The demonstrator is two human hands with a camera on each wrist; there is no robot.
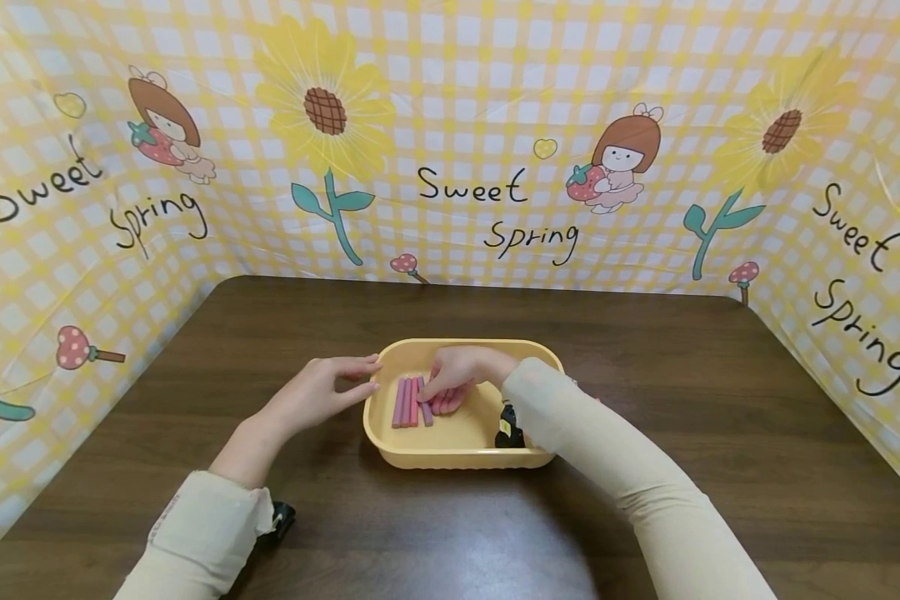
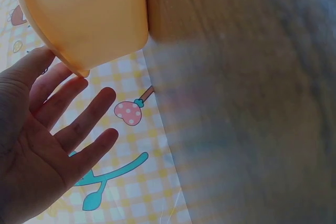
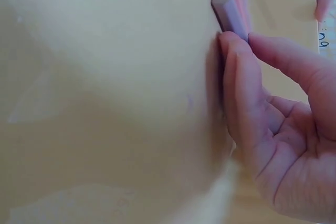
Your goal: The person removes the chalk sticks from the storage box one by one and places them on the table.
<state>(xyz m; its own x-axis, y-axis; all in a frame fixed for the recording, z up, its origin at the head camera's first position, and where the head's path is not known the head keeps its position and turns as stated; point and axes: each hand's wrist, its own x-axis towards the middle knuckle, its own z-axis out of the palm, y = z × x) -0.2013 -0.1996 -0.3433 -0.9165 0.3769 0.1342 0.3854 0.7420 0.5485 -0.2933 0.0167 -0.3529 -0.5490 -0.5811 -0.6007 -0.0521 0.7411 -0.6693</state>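
Note:
My right hand (image 1: 453,379) reaches into a yellow plastic tub (image 1: 461,458). In the right wrist view its thumb and forefinger pinch the end of a purple chalk stick (image 3: 230,17), while the other fingers bend alongside. This stick lies at the right of a row of several pink and purple chalk sticks (image 1: 405,404) on the tub floor. At the tub's left end is my left hand (image 1: 318,387), its thumb and fingertips right at the rim. The left wrist view shows that hand (image 2: 52,129) with its fingers spread and relaxed.
The tub stands on a dark wooden table (image 1: 270,333). Behind and at both sides hangs a yellow checked cloth (image 1: 450,108) with printed flowers. A black wrist device (image 1: 508,427) on my right arm hangs inside the tub near its front wall.

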